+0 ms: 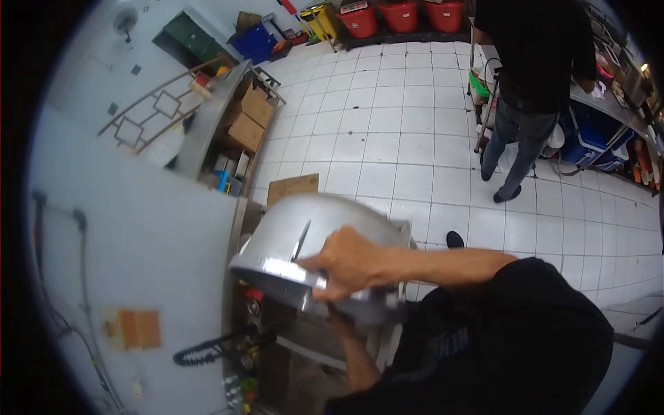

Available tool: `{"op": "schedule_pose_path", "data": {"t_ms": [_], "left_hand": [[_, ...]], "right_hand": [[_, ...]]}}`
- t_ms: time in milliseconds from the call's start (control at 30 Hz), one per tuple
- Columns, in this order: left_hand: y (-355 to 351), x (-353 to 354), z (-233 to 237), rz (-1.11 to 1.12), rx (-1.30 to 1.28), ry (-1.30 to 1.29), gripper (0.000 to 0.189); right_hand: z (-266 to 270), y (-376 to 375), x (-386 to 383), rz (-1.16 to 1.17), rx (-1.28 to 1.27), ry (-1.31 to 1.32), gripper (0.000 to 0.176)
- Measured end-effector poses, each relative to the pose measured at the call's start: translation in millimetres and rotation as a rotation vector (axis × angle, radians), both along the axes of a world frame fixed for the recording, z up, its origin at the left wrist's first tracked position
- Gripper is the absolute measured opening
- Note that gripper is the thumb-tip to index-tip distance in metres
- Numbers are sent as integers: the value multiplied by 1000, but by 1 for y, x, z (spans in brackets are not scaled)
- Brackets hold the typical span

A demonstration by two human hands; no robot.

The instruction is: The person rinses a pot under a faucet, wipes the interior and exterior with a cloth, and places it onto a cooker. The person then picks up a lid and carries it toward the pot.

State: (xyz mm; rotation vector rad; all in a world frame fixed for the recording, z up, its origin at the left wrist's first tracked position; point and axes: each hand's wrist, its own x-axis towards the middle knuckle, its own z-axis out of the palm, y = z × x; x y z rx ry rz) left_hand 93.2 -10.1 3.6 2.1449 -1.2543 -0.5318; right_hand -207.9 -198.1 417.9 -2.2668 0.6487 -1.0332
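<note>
A large silver metal basin is held tilted, with its rounded outside up and its rim toward the lower left. My right hand is closed on the basin's rim from above, beside a slim dark piece that I cannot make out. From below, my left forearm reaches to the underside of the basin. The basin hides the fingers of my left hand, and that area is blurred. Under the basin is a metal sink or counter, partly covered.
A pale wall with pipes stands at left. Beyond the basin are a steel table with cardboard boxes and a white tiled floor. Another person in black stands at a cluttered counter; red tubs line the back.
</note>
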Motion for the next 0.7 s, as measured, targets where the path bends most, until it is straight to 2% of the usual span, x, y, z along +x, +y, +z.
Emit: {"op": "schedule_pose_path", "data": {"t_ms": [33, 67, 133, 200, 267, 333, 400, 467, 533, 633, 700], "left_hand": [[-14, -31, 61, 256, -69, 520, 68], [-33, -71, 142, 613, -250, 977, 65], [-30, -72, 180, 847, -121, 896, 57], [-37, -86, 210, 776, -402, 620, 47], [-54, -93, 248, 777, -398, 522, 39], [-86, -117, 302, 723, -399, 472, 35], [-109, -110, 324, 674, -344, 451, 36], [-132, -111, 339, 649, -276, 391, 36], [-153, -106, 347, 577, -226, 395, 36], [-206, -120, 364, 613, -167, 418, 36], [-233, -114, 373, 502, -137, 361, 34]], "right_hand": [[2, -8, -8, -14, -22, -94, 35], [4, -18, -19, -7, -38, -183, 39], [11, -49, -50, 85, 45, -189, 41], [11, -76, -82, 74, 243, -361, 42], [5, -110, -113, 94, 281, -378, 42], [2, -143, -134, 54, 555, -559, 43], [6, -173, -157, 0, 745, -460, 43], [-2, -202, -172, -121, 591, -514, 44], [-4, -232, -187, -159, 688, -495, 47], [-15, -279, -198, -167, 685, -421, 48], [-24, -305, -201, -286, 631, -378, 48]]}}
